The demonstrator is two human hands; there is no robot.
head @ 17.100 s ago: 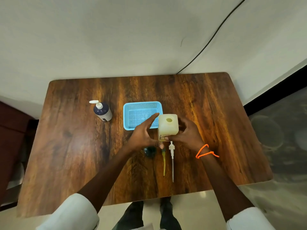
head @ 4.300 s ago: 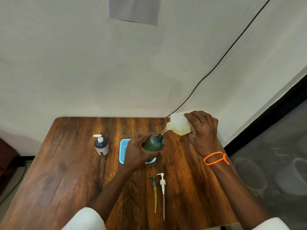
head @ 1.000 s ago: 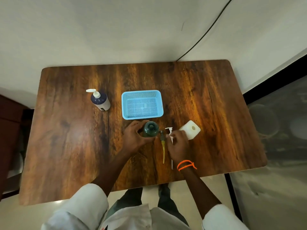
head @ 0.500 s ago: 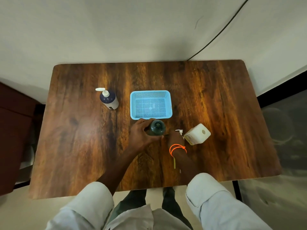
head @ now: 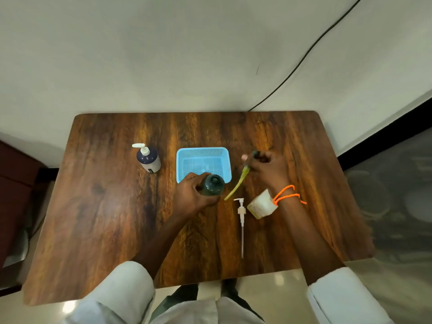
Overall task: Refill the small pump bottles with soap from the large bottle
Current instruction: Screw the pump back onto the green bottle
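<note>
My left hand (head: 194, 195) grips a small dark green bottle (head: 212, 184) that stands open-topped on the table, just in front of the blue basket. My right hand (head: 266, 168) holds a green pump head (head: 253, 155) above the table, right of the basket; its yellowish tube (head: 237, 185) slants down towards the bottle. The large cream soap bottle (head: 260, 204) stands under my right wrist, partly hidden. A white pump with its long tube (head: 242, 220) lies flat on the table. A dark blue pump bottle (head: 148, 159) with a white pump stands at the left.
An empty blue mesh basket (head: 203, 152) sits in the middle of the wooden table (head: 105, 218). The wall runs along the table's far edge, with a black cable (head: 304, 57) down it. The table's near edge is at my legs.
My right hand has picked the green pump up off the table and raised it to the right of the basket. The left hand keeps hold of the green bottle.
</note>
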